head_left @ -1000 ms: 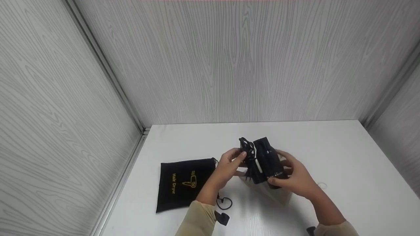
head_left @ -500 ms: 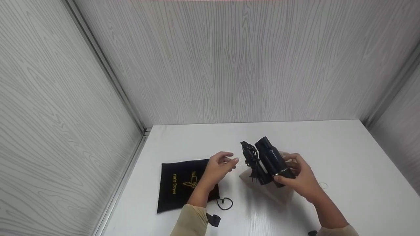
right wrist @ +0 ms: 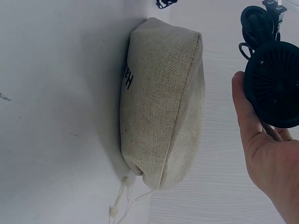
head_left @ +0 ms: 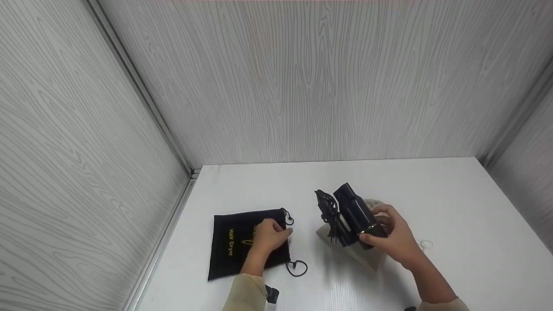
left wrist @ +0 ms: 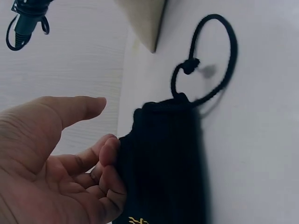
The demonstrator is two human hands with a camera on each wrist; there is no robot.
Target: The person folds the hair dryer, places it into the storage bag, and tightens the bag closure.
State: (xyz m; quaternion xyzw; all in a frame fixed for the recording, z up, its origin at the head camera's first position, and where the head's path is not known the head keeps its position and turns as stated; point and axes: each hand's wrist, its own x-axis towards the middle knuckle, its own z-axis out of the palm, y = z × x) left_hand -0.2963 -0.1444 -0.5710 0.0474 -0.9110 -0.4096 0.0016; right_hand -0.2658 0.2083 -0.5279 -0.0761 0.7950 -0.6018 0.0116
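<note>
My right hand (head_left: 397, 239) grips a dark folding hair dryer (head_left: 355, 211) by its rear end, thumb on one side. The dryer is held above the table, its cord (head_left: 329, 211) bundled beside its folded handle and the plug prongs pointing down. Its round vented rear (right wrist: 280, 86) faces the right wrist camera. My left hand (head_left: 268, 235) is over the black drawstring pouch (head_left: 222, 248), which lies flat with yellow "Hair Dryer" lettering. In the left wrist view, the thumb stands apart while the bent fingers (left wrist: 110, 179) meet the pouch edge (left wrist: 163, 158); nothing is pinched.
A stuffed beige cloth bag (right wrist: 163, 102) sits on the white table (head_left: 440, 190) beneath the dryer, its pale drawstring (head_left: 426, 245) trailing right. Black cord loops (head_left: 297, 268) stick out from the pouch's right end. Grey wood-grain walls (head_left: 302, 77) stand at the back and sides.
My left hand let go of the cord bundle and moved left and down to the black pouch. The right hand kept its grip on the hair dryer, which tilted a little.
</note>
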